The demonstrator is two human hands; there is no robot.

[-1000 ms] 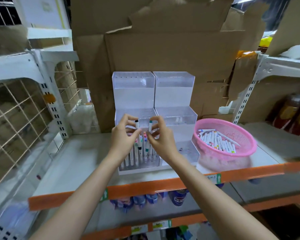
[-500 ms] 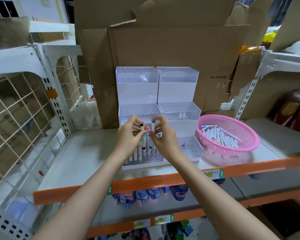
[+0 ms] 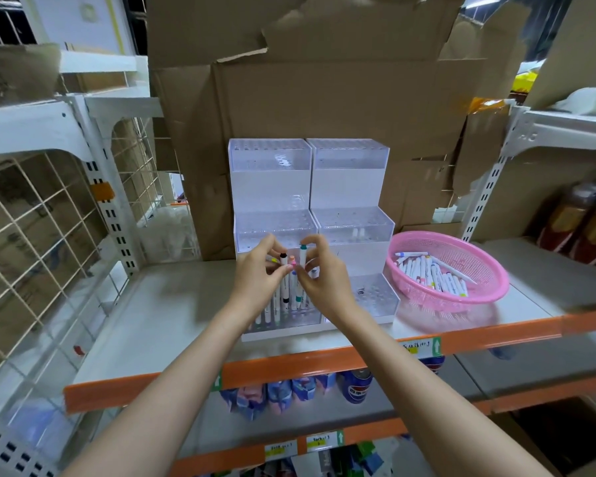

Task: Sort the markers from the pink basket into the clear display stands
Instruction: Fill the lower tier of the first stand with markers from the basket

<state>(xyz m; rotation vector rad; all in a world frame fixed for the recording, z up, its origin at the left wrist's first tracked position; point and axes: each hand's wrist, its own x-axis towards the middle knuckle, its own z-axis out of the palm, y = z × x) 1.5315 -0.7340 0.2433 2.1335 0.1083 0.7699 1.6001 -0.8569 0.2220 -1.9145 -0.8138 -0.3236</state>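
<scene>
Open stretch of grey shelf board [image 3: 172, 304] at frame left-centre. Two clear stepped acrylic display stands [image 3: 351, 215] block centre, brown cardboard sheets [image 3: 324, 98] close behind. Round pink plastic basket [image 3: 455, 302] just beside stands, right. White wire grid panel [image 3: 49, 218] walls left edge. Standing white markers [image 3: 291, 290] crowd lowest left tier; left hand [image 3: 258, 287] and right hand [image 3: 327, 287] pinch marker tops there.

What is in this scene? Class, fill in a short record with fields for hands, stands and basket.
left hand: pinches black-capped marker
right hand: pinches teal-capped marker
left stand: upright markers in lowest tier
right stand: beside left stand
basket: right of stands, holds loose markers
</scene>
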